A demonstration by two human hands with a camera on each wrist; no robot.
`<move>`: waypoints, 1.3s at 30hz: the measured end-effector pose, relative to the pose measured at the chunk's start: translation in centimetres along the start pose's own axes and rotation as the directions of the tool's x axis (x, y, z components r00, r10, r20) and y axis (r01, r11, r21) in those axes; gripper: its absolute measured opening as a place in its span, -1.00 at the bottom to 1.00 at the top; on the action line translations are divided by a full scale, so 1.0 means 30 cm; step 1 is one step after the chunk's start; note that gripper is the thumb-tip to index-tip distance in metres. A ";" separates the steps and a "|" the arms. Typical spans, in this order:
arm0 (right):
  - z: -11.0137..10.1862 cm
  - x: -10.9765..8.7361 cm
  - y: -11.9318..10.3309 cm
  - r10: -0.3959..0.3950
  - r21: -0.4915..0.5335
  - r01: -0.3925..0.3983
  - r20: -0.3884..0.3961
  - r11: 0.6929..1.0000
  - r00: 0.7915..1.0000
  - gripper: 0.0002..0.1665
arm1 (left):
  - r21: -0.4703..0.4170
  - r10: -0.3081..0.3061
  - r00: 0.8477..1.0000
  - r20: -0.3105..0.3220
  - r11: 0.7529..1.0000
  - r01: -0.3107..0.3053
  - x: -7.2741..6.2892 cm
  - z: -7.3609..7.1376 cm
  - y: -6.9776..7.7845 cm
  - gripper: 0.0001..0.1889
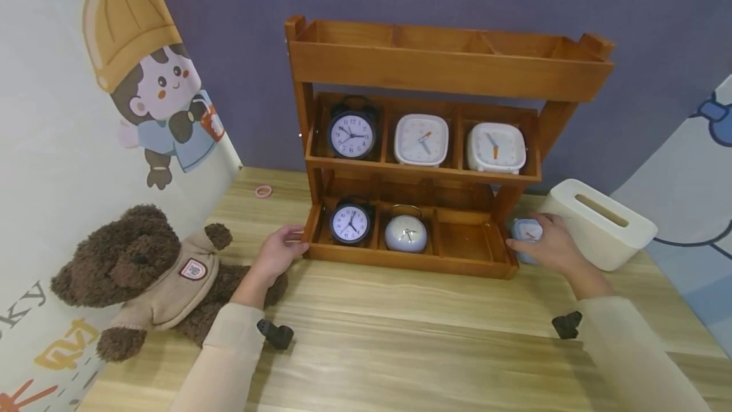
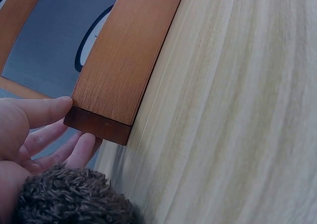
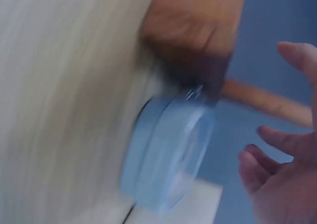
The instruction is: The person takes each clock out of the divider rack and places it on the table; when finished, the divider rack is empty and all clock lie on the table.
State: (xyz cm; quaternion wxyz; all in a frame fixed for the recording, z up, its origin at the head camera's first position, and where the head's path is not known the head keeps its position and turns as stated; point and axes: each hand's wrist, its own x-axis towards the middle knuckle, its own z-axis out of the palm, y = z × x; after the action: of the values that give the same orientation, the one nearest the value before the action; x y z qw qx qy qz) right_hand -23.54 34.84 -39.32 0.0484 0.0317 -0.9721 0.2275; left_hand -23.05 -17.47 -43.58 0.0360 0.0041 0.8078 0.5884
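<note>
In the head view a brown wooden rack (image 1: 400, 260) holds several clocks on two tiers. My left hand (image 1: 280, 250) is at the left end of its lowest shelf; in the left wrist view the thumb and fingers (image 2: 85, 147) grip the board's corner (image 2: 101, 127). My right hand (image 1: 546, 243) is at the rack's right end, beside a small light-blue alarm clock (image 1: 527, 231). The blurred right wrist view shows that clock (image 3: 166, 152) standing by the shelf's end, with the fingers (image 3: 277, 140) spread and apart from it.
A cream tissue box (image 1: 606, 221) stands right of the blue clock. The brown teddy bear (image 1: 189, 272) lies on the left, its fur close under my left hand. A pink ring (image 1: 264, 191) lies behind. The lower shelf holds a black clock (image 1: 350, 222) and a round lilac clock (image 1: 406, 234).
</note>
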 end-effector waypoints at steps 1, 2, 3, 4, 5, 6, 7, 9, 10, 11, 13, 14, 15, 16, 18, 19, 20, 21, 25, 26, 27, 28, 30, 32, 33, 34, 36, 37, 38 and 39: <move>0.000 -0.004 -0.024 -0.003 -0.001 0.003 0.017 1.000 1.000 0.03 | -0.001 -0.002 1.000 0.000 1.000 0.002 0.000 0.000 0.000 -0.53; 0.003 -0.008 -0.050 -0.007 -0.006 0.007 0.029 1.000 1.000 0.02 | -0.001 -0.002 1.000 0.001 1.000 0.002 0.000 0.000 -0.001 -0.53; 0.008 -0.012 -0.074 -0.011 -0.004 0.011 0.044 1.000 0.999 0.01 | -0.003 -0.004 1.000 0.002 1.000 0.004 0.000 0.000 -0.001 -0.53; 0.013 -0.014 -0.099 -0.013 -0.001 0.013 0.065 1.000 0.998 0.01 | -0.005 -0.005 1.000 0.003 1.000 0.005 -0.001 0.000 -0.001 -0.53; 0.020 -0.017 -0.123 -0.014 0.007 0.014 0.080 1.000 0.997 0.02 | -0.007 -0.005 1.000 0.003 1.000 0.005 -0.001 0.000 0.000 -0.53; 0.029 -0.018 -0.146 -0.017 0.018 0.015 0.094 1.000 0.995 0.02 | -0.007 -0.006 1.000 0.003 1.000 0.006 0.000 0.000 0.000 -0.53; 0.039 -0.019 -0.169 -0.019 0.029 0.016 0.102 0.999 0.995 0.02 | -0.007 -0.007 1.000 0.004 1.000 0.007 0.000 0.000 0.001 -0.53; 0.060 -0.018 -0.213 -0.032 0.064 0.026 0.110 0.998 0.993 0.02 | -0.004 -0.007 1.000 0.004 1.000 0.007 0.001 0.000 0.002 -0.53; 0.071 -0.016 -0.233 -0.039 0.074 0.031 0.112 0.997 0.993 0.02 | -0.002 -0.007 1.000 0.005 1.000 0.007 0.002 0.000 0.002 -0.53; 0.083 -0.015 -0.253 -0.046 0.087 0.037 0.109 0.996 0.993 0.01 | 0.000 -0.007 1.000 0.006 1.000 0.007 0.003 0.000 0.002 -0.53; 0.107 -0.007 -0.292 -0.061 0.102 0.050 0.112 0.994 0.992 0.02 | 0.004 -0.006 1.000 0.009 1.000 0.006 0.006 -0.001 0.002 -0.52; 0.119 -0.002 -0.311 -0.070 0.110 0.058 0.114 0.992 0.991 0.02 | 0.003 -0.006 1.000 0.010 1.000 0.006 0.007 -0.001 0.002 -0.52; 0.133 0.004 -0.329 -0.078 0.117 0.064 0.117 0.991 0.990 0.02 | 0.001 -0.007 1.000 0.008 1.000 0.007 0.008 -0.002 0.003 -0.53; 0.147 0.010 -0.347 -0.081 0.124 0.066 0.121 0.990 0.989 0.02 | 0.000 -0.005 1.000 0.008 1.000 0.005 0.008 -0.002 0.003 -0.53; 0.175 0.023 -0.381 -0.091 0.138 0.072 0.131 0.988 0.987 0.01 | -0.002 -0.002 1.000 0.006 1.000 0.002 0.008 -0.001 0.003 -0.53; 0.187 0.029 -0.398 -0.095 0.145 0.075 0.135 0.987 0.986 -0.01 | -0.003 -0.001 1.000 0.004 1.000 0.001 0.007 -0.001 0.003 -0.54; 0.199 0.035 -0.415 -0.101 0.150 0.080 0.139 0.986 0.985 -0.02 | -0.005 0.000 1.000 0.002 1.000 0.000 0.007 0.000 0.002 -0.54; 0.212 0.041 -0.432 -0.103 0.154 0.080 0.146 0.985 0.984 -0.02 | -0.004 0.001 1.000 0.001 1.000 -0.001 0.006 0.000 0.001 -0.54; 0.253 0.062 -0.487 -0.103 0.157 0.076 0.174 0.985 0.979 -0.02 | -0.010 0.004 1.000 -0.006 1.000 -0.004 0.002 0.000 -0.003 -0.54; 0.263 0.067 -0.497 -0.101 0.158 0.073 0.180 0.985 0.978 -0.01 | -0.011 0.004 1.000 -0.008 1.000 -0.004 0.001 0.000 -0.003 -0.54; 0.272 0.072 -0.505 -0.100 0.158 0.071 0.184 0.985 0.978 0.00 | -0.012 0.005 1.000 -0.009 1.000 -0.005 0.000 0.000 -0.003 -0.54; 0.280 0.078 -0.513 -0.103 0.157 0.075 0.184 0.985 0.978 0.01 | -0.013 0.006 1.000 -0.010 1.000 -0.006 -0.001 0.000 -0.003 -0.54; 0.298 0.088 -0.523 -0.112 0.148 0.086 0.180 0.985 0.977 0.02 | -0.013 0.006 1.000 -0.008 1.000 -0.007 -0.003 -0.001 -0.004 -0.54; 0.312 0.096 -0.531 -0.117 0.141 0.093 0.177 0.986 0.977 0.04 | -0.015 0.005 1.000 -0.004 1.000 -0.005 -0.004 0.000 -0.004 -0.54; 0.321 0.101 -0.534 -0.121 0.135 0.098 0.176 0.986 0.977 0.04 | -0.015 0.004 1.000 -0.002 1.000 -0.004 -0.005 0.000 -0.004 -0.54; 0.327 0.104 -0.537 -0.122 0.132 0.099 0.176 0.986 0.977 0.04 | -0.017 0.002 1.000 0.000 1.000 -0.002 -0.005 0.000 -0.003 -0.54; 0.337 0.109 -0.544 -0.119 0.127 0.098 0.176 0.987 0.977 0.05 | -0.022 -0.002 1.000 0.001 1.000 0.002 -0.006 0.002 -0.001 -0.54; 0.341 0.112 -0.547 -0.117 0.126 0.096 0.176 0.987 0.977 0.05 | -0.024 -0.003 1.000 0.001 1.000 0.003 -0.006 0.002 0.001 -0.54; 0.344 0.114 -0.550 -0.116 0.124 0.095 0.174 0.988 0.978 0.05 | -0.025 -0.004 1.000 0.001 1.000 0.004 -0.006 0.002 0.002 -0.54; 0.348 0.118 -0.552 -0.117 0.120 0.097 0.172 0.988 0.978 0.05 | -0.026 -0.005 1.000 0.001 1.000 0.005 -0.006 0.003 0.004 -0.54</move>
State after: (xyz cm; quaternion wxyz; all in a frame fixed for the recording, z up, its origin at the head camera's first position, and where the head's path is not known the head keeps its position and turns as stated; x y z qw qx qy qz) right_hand -26.49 15.23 -40.96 -0.0286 0.1067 -0.9552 0.2746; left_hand -22.87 -17.36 -43.48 0.0378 0.0020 0.8001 0.5986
